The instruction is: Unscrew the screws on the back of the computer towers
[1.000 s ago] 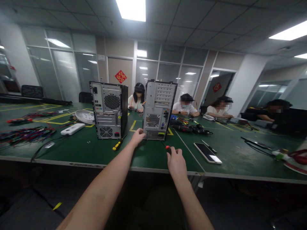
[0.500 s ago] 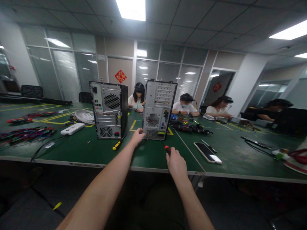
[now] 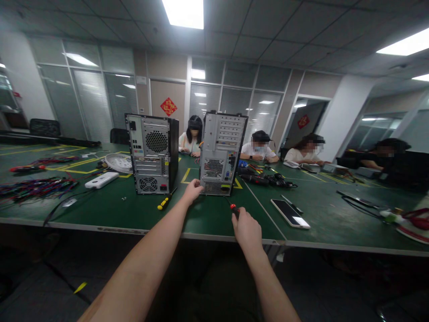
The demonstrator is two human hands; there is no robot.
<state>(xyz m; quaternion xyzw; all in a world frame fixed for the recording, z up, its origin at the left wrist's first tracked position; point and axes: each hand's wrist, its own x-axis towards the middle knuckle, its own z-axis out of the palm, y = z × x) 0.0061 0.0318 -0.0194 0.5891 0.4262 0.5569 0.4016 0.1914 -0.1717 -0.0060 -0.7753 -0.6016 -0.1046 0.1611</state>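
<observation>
Two computer towers stand upright with their backs toward me: a black-sided left tower (image 3: 152,154) and a right tower (image 3: 221,154). At the lower left corner of the right tower is my left hand (image 3: 193,191), its fingers bent together against the case edge; whatever they pinch is hidden. My right hand (image 3: 247,227) is closed around the handle of a red and black screwdriver (image 3: 234,208), whose shaft points toward the bottom of the right tower. A yellow and black screwdriver (image 3: 164,203) lies in front of the left tower.
On the green table (image 3: 110,210) are a white power strip (image 3: 101,180), bundled wires (image 3: 36,188), small screws (image 3: 124,198), a white basket (image 3: 119,163), a phone (image 3: 290,213) and black tools (image 3: 264,180). Several people sit along the far side.
</observation>
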